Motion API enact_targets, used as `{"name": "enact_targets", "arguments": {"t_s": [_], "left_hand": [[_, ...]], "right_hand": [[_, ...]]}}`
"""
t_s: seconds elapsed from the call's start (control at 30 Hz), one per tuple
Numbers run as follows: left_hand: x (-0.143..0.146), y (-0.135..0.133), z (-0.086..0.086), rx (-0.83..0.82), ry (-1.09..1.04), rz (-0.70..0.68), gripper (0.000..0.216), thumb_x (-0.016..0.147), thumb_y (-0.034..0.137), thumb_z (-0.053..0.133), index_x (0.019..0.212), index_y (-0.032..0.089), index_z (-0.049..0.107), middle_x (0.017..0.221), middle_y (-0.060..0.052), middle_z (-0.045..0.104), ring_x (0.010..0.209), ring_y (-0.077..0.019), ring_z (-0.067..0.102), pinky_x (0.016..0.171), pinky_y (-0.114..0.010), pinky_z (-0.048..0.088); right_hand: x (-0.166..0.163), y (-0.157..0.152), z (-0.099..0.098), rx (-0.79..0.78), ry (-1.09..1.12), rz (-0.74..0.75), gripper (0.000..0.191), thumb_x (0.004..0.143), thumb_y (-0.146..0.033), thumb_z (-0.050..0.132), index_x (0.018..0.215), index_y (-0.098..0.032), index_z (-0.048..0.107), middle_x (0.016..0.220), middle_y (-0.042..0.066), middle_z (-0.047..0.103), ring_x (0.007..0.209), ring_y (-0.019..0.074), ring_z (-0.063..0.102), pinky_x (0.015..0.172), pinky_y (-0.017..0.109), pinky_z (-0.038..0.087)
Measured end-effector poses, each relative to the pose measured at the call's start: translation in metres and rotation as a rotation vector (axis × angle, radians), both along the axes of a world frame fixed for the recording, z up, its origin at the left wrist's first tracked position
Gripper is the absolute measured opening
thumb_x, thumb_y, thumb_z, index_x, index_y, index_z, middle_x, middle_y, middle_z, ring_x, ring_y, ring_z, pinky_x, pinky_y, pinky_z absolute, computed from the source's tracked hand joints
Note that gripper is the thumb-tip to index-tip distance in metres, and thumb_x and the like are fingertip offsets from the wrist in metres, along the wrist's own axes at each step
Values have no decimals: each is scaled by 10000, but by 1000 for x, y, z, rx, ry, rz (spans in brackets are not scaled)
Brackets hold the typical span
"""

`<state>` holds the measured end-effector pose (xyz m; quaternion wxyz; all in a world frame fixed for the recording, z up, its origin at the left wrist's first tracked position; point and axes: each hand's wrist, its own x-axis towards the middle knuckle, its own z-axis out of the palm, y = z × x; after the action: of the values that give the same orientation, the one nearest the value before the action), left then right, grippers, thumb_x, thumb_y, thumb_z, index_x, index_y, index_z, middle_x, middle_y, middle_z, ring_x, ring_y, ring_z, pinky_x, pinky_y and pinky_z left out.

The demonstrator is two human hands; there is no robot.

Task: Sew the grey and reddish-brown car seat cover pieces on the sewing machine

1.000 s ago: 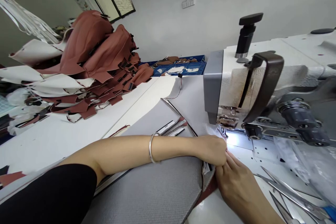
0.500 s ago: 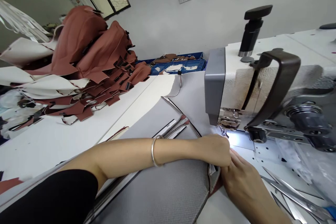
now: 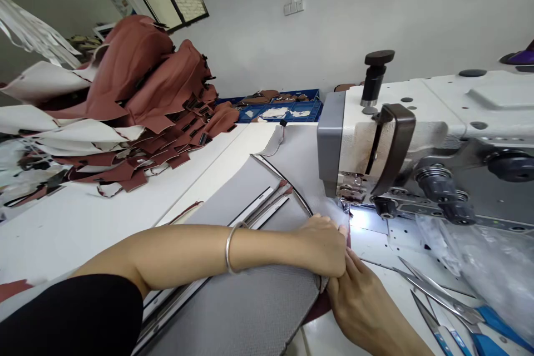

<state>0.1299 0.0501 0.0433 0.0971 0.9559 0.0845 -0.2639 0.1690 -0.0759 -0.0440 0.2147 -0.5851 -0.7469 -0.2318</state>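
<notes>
A grey padded seat cover (image 3: 246, 295) with white-and-black edging strips lies across the table, its maroon reverse showing at the right edge. My left hand (image 3: 323, 245) reaches over the cover, fingers curled closed on its edge just in front of the sewing machine (image 3: 354, 161). Close against it, my right hand (image 3: 356, 289) grips the same edge from the near side, its thumb and fingertips partly hidden. The machine's needle area (image 3: 347, 208) is lit and sits just beyond both hands, with the cover running past its left side.
Scissors (image 3: 454, 306) with blue handles and small snips (image 3: 434, 325) lie to the right, beside clear plastic film (image 3: 492, 267). A heap of maroon covers (image 3: 146, 83) with black clips stands at the left. Behind the table are blue crates (image 3: 292, 114).
The view has turned slightly, so the machine appears further left and more of it shows. Both hands stay closed on the cover's edge, with a maroon strip now visible near the needle.
</notes>
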Motion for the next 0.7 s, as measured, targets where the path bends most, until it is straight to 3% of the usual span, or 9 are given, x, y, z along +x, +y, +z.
{"name": "enact_targets", "arguments": {"t_s": [0.2, 0.4, 0.53, 0.63, 0.7], "left_hand": [[6, 2, -7, 19, -23, -16, 383, 733, 242, 454, 1070, 76, 525, 986, -140, 579, 902, -249, 507, 788, -394, 374], [10, 7, -12, 41, -195, 2, 204, 722, 213, 453, 837, 114, 589, 877, -130, 592, 840, -243, 510, 754, -390, 358], [16, 11, -19, 17, -229, 82, 220, 717, 202, 444, 834, 117, 609, 854, -118, 589, 830, -237, 502, 785, -397, 362], [13, 10, -11, 4, -203, 111, 253, 695, 241, 482, 867, 119, 622, 975, -143, 557, 934, -259, 472, 824, -392, 369], [5, 9, 6, 24, -160, 52, 298, 667, 270, 517, 890, 106, 628, 1070, -170, 512, 1003, -284, 437, 842, -399, 372]], "right_hand": [[4, 5, 1, 6, 47, -26, 295, 723, -19, 380, 847, -31, 647, 826, 204, 621, 864, 315, 591, 833, 529, 476], [13, 12, -9, 23, -2, -49, 302, 746, -10, 386, 923, 16, 629, 912, 237, 608, 984, 339, 552, 858, 539, 466], [16, 16, -15, 18, -16, -67, 299, 748, -16, 416, 972, 33, 609, 960, 244, 597, 1020, 354, 532, 868, 555, 458], [13, 14, -7, 39, -44, -41, 299, 766, -28, 396, 991, 16, 588, 958, 233, 600, 974, 324, 557, 832, 530, 483], [8, 9, 1, 75, -89, -3, 299, 777, -26, 366, 987, -8, 578, 920, 216, 608, 902, 286, 584, 782, 498, 502]]}}
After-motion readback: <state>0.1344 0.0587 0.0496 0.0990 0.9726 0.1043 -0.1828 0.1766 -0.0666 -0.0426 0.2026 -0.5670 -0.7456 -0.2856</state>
